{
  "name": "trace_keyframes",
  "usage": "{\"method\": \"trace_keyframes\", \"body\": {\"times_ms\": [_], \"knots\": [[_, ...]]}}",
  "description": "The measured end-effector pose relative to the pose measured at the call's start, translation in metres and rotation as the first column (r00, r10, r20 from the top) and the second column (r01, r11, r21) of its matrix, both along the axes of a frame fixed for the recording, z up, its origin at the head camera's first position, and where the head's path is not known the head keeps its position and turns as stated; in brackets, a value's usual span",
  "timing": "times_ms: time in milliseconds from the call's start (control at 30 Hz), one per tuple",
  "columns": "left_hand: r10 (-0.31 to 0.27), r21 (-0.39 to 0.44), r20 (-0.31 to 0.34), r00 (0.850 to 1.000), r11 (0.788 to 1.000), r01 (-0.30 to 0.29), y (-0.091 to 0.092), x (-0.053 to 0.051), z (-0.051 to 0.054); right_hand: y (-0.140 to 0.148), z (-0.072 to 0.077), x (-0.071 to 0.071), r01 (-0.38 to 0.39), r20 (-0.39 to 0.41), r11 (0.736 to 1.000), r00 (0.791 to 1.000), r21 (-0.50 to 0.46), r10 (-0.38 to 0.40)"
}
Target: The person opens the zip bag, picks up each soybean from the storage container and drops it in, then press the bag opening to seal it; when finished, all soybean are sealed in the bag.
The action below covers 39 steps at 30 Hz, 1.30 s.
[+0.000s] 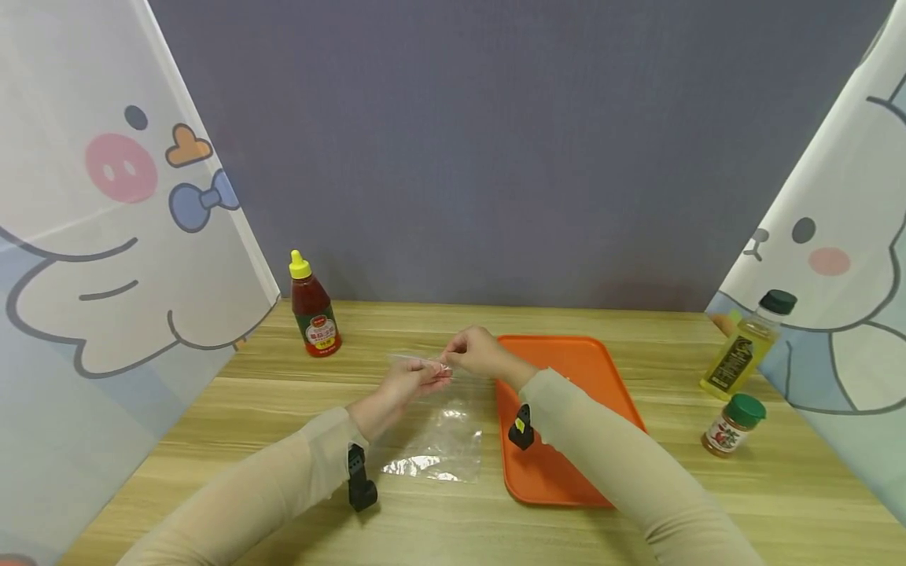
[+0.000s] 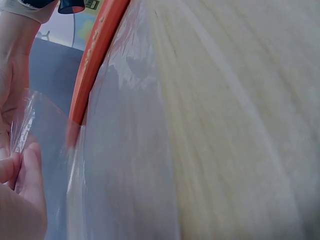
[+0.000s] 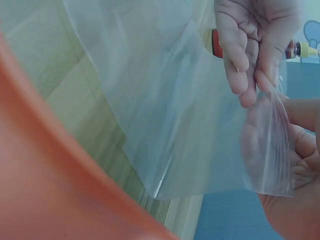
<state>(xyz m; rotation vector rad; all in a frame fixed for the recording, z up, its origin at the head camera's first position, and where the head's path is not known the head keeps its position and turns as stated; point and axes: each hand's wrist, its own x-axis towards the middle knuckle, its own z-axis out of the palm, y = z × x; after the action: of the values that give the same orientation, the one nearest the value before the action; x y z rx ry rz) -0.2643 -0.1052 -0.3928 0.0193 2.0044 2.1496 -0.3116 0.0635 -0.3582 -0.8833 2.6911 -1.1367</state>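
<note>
While the fingers of both hands pinch its upper edge, a transparent plastic bag (image 1: 433, 456) hangs down in front of the person over the middle of the bench (image 1: 233, 432); whether its lower edge touches the wood cannot be told. The left hand (image 1: 410, 379) grips the edge between thumb and fingers, and the right hand (image 1: 481, 354) pinches it close by. Just right of the bag lies an orange tray (image 1: 524, 489), partly hidden by the right sleeve (image 1: 609, 464), which crosses above it. Farther out, a red sauce bottle (image 1: 314, 318) with a yellow cap stands upright to the left, toward the back. Well to the right, past the tray, are an oil bottle (image 1: 743, 350) with a dark cap and, nearer the person, a green-lidded jar (image 1: 734, 425). Behind the bench rises a grey backdrop (image 1: 453, 157), flanked by cartoon-printed curtains (image 1: 64, 314).
</note>
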Motion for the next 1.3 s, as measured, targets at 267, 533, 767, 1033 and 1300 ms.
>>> {"method": "trace_keyframes", "body": {"times_ms": [267, 533, 767, 1033, 1300], "knots": [[0.007, 0.017, -0.002, 1.0, 1.0, -0.007, 0.0, -0.001, 0.0, -0.001, -0.002, -0.005, 0.026, 0.071, 0.999, 0.997, -0.026, -0.024], [-0.033, -0.016, -0.044, 0.998, 0.999, 0.033, 0.001, 0.004, -0.001, 0.0, -0.006, -0.01, 0.059, 0.085, 0.997, 0.995, -0.041, -0.056], [-0.034, -0.023, -0.033, 0.999, 0.999, 0.033, -0.001, 0.008, -0.002, -0.003, 0.0, -0.008, 0.081, 0.011, 0.995, 0.997, -0.058, -0.081], [-0.03, -0.029, 0.057, 0.998, 0.999, 0.031, -0.002, 0.017, -0.004, -0.005, 0.005, -0.012, 0.11, -0.013, 0.991, 0.994, -0.077, -0.111], [-0.052, -0.037, 0.059, 0.997, 0.998, 0.054, 0.002, 0.025, -0.004, -0.005, 0.01, -0.019, 0.123, -0.023, 0.991, 0.992, -0.058, -0.125]]}}
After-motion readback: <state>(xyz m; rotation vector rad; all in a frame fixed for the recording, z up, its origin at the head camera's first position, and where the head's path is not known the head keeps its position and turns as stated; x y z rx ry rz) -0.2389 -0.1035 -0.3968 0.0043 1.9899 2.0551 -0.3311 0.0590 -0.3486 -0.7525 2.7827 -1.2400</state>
